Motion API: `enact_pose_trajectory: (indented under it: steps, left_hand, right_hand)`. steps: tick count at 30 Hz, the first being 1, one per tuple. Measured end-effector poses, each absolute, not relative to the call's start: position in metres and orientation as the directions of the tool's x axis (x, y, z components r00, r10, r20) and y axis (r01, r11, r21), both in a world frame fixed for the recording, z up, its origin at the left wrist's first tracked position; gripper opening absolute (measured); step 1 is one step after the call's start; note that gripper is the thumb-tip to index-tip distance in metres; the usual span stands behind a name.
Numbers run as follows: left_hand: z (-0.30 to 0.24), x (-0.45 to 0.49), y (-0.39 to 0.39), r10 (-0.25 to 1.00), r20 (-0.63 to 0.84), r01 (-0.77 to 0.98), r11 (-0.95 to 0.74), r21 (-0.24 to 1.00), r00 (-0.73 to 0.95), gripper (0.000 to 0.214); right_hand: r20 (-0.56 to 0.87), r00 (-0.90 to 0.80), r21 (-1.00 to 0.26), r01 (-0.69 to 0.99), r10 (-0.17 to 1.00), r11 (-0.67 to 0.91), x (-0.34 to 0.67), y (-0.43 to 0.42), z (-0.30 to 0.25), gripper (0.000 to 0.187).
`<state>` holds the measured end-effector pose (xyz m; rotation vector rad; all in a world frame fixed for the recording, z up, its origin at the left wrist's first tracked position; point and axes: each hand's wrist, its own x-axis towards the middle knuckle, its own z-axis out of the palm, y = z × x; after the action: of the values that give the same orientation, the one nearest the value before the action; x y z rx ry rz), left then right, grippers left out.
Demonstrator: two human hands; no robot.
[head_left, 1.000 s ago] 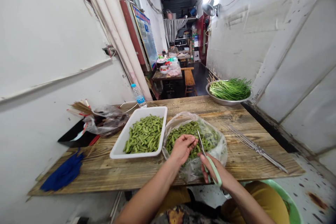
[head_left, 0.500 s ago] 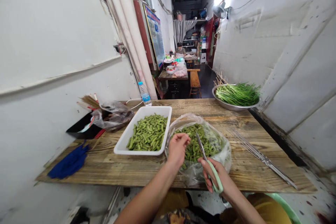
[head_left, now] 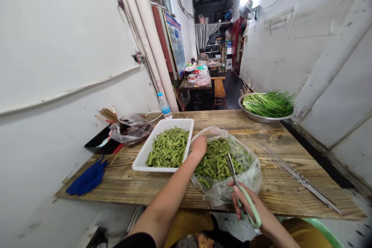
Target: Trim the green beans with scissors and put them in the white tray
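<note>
My right hand (head_left: pixel 255 205) grips a pair of scissors (head_left: pixel 249 201) by pale green handles, the metal blades slightly apart over a clear plastic bag (head_left: pixel 252 176). Green pods (head_left: pixel 216 157), which look like edamame, fill the opened bag. My left hand (head_left: pixel 199 146) is over the bag's left part, close to the right wall of a white tray (head_left: pixel 138 161); its fingers are turned away and hidden. More green pods (head_left: pixel 168 145) lie in that tray.
On the right are metal skewers (head_left: pixel 302 180) and a metal bowl (head_left: pixel 266 119) of long green stalks. A water bottle (head_left: pixel 165 106), a black container (head_left: pixel 97 141) with sticks, and a blue cloth item (head_left: pixel 87 178) lie left. A person (head_left: pixel 202 56) sits far back.
My left hand has moved up and forward to the bag's left side, its fingers passing out of sight. The scissors have shifted slightly down and right, their blades now a little further apart.
</note>
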<state>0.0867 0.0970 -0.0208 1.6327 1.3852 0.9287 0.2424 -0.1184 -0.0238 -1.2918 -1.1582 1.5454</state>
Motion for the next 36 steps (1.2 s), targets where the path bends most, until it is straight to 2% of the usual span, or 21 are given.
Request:
enact_pose_trajectory:
  steps: [5, 7, 12, 18, 23, 25, 29, 32, 36]
  left_hand:
    - [-0.024, 0.089, 0.101, 0.986, 0.093, 0.483, -0.15, 0.863, 0.14, 0.011]
    - [-0.018, 0.088, 0.091, 0.975, 0.058, 0.427, -0.147, 0.892, 0.215, 0.005]
    - [0.003, 0.092, 0.051, 0.862, -0.074, 0.173, -0.016, 0.985, 0.501, 0.023]
    - [0.017, 0.095, 0.025, 0.809, -0.141, 0.167, 0.054, 0.985, 0.57, 0.022]
    - [0.006, 0.093, 0.025, 0.811, -0.19, 0.133, 0.139, 0.981, 0.553, 0.023]
    - [0.003, 0.091, 0.026, 0.831, -0.216, 0.032, 0.233, 0.972, 0.512, 0.024]
    - [-0.001, 0.09, 0.022, 0.859, -0.27, -0.26, 0.407, 0.876, 0.434, 0.026]
    - [-0.001, 0.092, 0.015, 0.892, -0.254, -0.336, 0.386, 0.859, 0.374, 0.027]
    - [0.001, 0.095, 0.008, 0.916, -0.222, -0.328, 0.334, 0.884, 0.334, 0.029]
  right_hand:
    - [-0.28, -0.145, -0.959, -0.01, 0.949, -0.285, 0.245, -0.12, -0.036, 0.05]
    - [-0.267, -0.129, -0.964, 0.025, 0.955, -0.266, 0.248, -0.117, -0.039, 0.051]
    - [-0.225, -0.063, -0.966, 0.143, 0.972, -0.215, 0.252, -0.106, -0.034, 0.051]
    - [-0.21, -0.037, -0.97, 0.136, 0.977, -0.204, 0.247, -0.099, -0.029, 0.051]
    - [-0.249, -0.044, -0.963, 0.113, 0.967, -0.243, 0.247, -0.1, -0.032, 0.043]
    - [-0.255, -0.05, -0.965, 0.079, 0.966, -0.251, 0.246, -0.102, -0.032, 0.044]
    - [-0.255, -0.105, -0.958, -0.105, 0.961, -0.266, 0.239, -0.108, -0.028, 0.043]
    - [-0.309, -0.161, -0.921, -0.196, 0.937, -0.337, 0.233, -0.111, -0.022, 0.043]
    - [-0.31, -0.147, -0.924, -0.186, 0.939, -0.334, 0.23, -0.111, -0.013, 0.041]
